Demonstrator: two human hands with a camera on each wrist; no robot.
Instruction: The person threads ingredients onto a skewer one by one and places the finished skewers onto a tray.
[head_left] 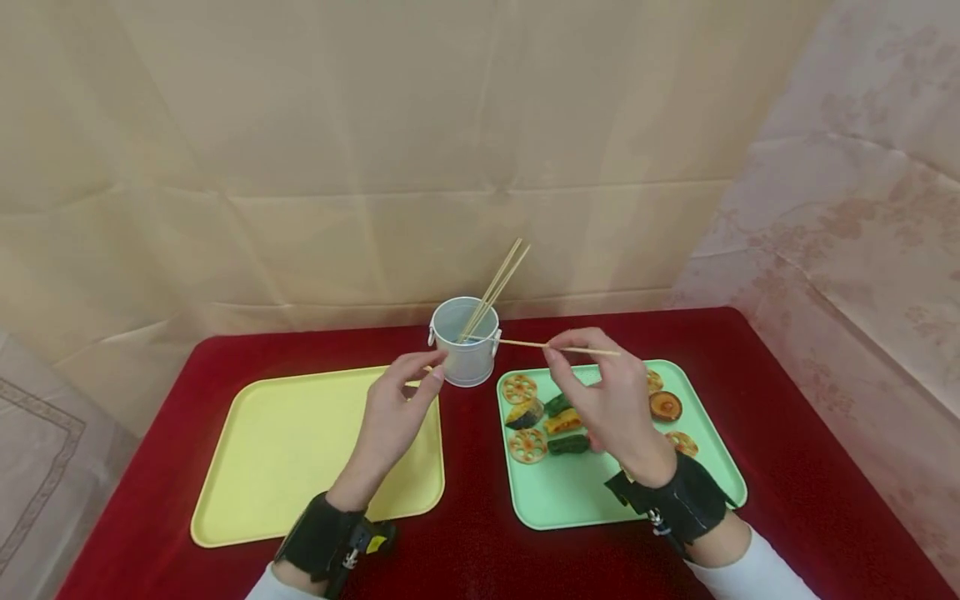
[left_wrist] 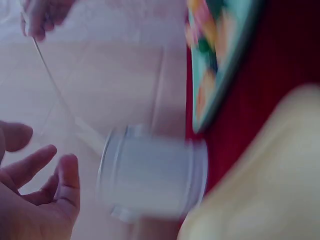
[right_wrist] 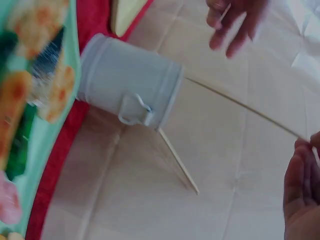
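My right hand (head_left: 611, 404) pinches a thin wooden skewer (head_left: 517, 342) between thumb and fingertips, above the green tray's far part. The skewer lies nearly level, its left end at the mouth of a small white metal bucket (head_left: 470, 367). Other skewers (head_left: 501, 282) lean out of that bucket toward the right. Just left of the bucket, my left hand (head_left: 395, 412) hovers over the yellow tray's corner, fingers loosely bent with no object visible between them. In the left wrist view those fingers (left_wrist: 68, 182) stand apart, near the blurred bucket (left_wrist: 155, 175).
On the green tray (head_left: 570, 504) lie lotus root slices (head_left: 528, 447), a pumpkin piece (head_left: 524, 414), green pieces (head_left: 568, 444) and a mushroom cap (head_left: 665, 406). A yellow tray (head_left: 300, 458) is at left. Red cloth (head_left: 480, 533) covers the table; a beige curtain (head_left: 375, 250) hangs behind.
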